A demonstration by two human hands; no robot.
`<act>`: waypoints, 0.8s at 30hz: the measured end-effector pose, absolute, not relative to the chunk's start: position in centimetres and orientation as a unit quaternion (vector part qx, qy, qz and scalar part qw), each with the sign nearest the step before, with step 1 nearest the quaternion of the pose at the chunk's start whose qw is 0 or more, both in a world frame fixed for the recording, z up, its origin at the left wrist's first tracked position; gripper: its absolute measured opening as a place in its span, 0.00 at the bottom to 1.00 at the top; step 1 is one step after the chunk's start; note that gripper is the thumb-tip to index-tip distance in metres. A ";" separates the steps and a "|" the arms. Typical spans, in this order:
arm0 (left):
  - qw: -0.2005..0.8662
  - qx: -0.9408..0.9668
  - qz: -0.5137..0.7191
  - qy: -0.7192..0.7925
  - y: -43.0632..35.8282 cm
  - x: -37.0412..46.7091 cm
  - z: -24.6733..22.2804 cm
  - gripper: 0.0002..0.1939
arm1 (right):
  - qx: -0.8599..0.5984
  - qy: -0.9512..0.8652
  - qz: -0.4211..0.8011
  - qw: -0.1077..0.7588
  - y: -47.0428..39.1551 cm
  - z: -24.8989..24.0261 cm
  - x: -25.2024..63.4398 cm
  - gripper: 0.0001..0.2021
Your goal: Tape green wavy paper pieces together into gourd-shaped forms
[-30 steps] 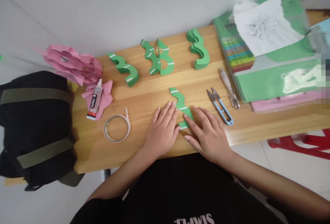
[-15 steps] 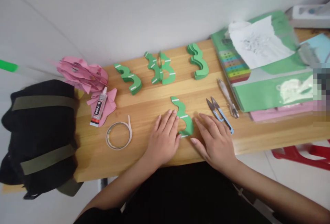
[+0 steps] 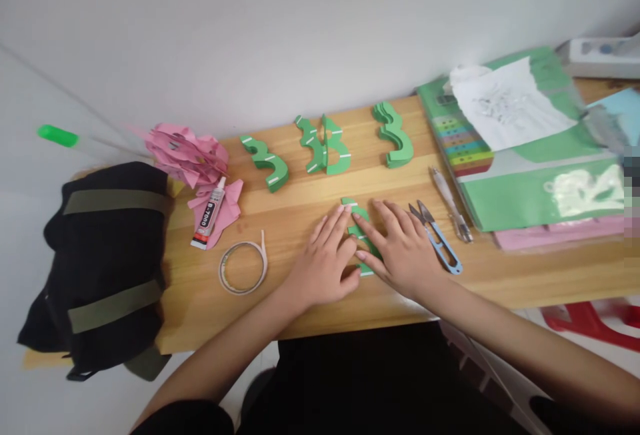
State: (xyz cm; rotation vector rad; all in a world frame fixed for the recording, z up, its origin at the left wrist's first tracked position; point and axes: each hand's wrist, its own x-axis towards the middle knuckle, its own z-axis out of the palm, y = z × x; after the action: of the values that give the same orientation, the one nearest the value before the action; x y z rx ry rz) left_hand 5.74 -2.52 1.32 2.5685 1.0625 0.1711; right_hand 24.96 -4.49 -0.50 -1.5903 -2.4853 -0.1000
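Note:
A wavy-edged green paper piece with white tape strips lies flat on the wooden table, partly covered by my fingers. My left hand rests palm down at its left side, fingers extended and touching the upper edge. From the right, my right hand lies over the piece with fingers spread across its middle. Neither hand grips anything. Blue-handled thread snips lie just right of my right hand. A roll of narrow tape with a loose end sits left of my left hand.
Stacked green wavy pieces, a joined green pair and another green stack line the back. A glue tube lies by pink paper shapes. A black bag sits left; a pen and green packet are right.
My right hand has moved left onto the green piece, and my left fingers have shifted up to its top edge. The whole view has shifted, with objects appearing lower and further right.

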 end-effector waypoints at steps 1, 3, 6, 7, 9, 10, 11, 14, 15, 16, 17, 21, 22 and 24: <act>0.182 0.908 0.058 0.374 -2.4 5.7 1.2 0.18 | -0.536 -0.838 -0.035 0.094 -4.5 -0.5 24.9 0.28; 0.184 0.907 0.058 0.375 -2.2 5.6 1.0 0.18 | -0.536 -0.839 -0.038 0.092 -4.5 -0.5 24.8 0.28; 0.183 0.905 0.063 0.378 -2.3 5.6 0.8 0.18 | -0.535 -0.839 -0.042 0.092 -4.5 -0.4 24.8 0.28; 0.183 0.905 0.064 0.379 -2.3 5.7 0.7 0.18 | -0.536 -0.838 -0.044 0.092 -4.6 -0.3 24.9 0.28; 0.184 0.904 0.066 0.380 -2.4 5.7 0.7 0.18 | -0.544 -0.833 -0.045 0.092 -4.6 -0.2 25.0 0.28; 0.185 0.904 0.067 0.380 -2.3 5.7 0.8 0.18 | -0.549 -0.830 -0.046 0.091 -4.7 -0.1 25.0 0.28; 0.185 0.904 0.067 0.380 -2.3 5.7 0.8 0.19 | -0.554 -0.826 -0.047 0.091 -4.7 -0.1 25.0 0.28; 0.187 0.901 0.063 0.385 -2.3 5.8 0.8 0.19 | -0.565 -0.818 -0.050 0.098 -4.8 -0.1 25.1 0.28; 0.190 0.900 0.061 0.388 -2.3 5.8 0.8 0.19 | -0.569 -0.814 -0.052 0.102 -4.8 -0.2 25.1 0.28; 0.194 0.898 0.060 0.391 -2.4 5.8 0.8 0.20 | -0.573 -0.811 -0.053 0.104 -4.9 -0.2 25.1 0.27; 0.198 0.895 0.059 0.394 -2.4 5.8 0.9 0.20 | -0.575 -0.809 -0.056 0.108 -4.9 -0.3 25.1 0.27; 0.222 0.884 0.082 0.403 -2.3 5.7 1.2 0.18 | -0.552 -0.824 -0.067 0.109 -4.8 -0.3 25.2 0.27; 0.231 0.880 0.098 0.404 -2.1 5.7 1.2 0.17 | -0.543 -0.830 -0.071 0.107 -4.7 -0.2 25.2 0.27; 0.249 0.862 0.138 0.420 -1.5 5.8 1.3 0.12 | -0.538 -0.834 -0.069 0.101 -4.3 0.2 25.2 0.25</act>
State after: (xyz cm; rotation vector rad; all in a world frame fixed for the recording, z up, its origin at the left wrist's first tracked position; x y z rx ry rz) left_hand 5.81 -1.46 1.34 2.3480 1.1448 0.3766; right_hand 25.17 -4.27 0.19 -1.5880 -2.4646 -0.2046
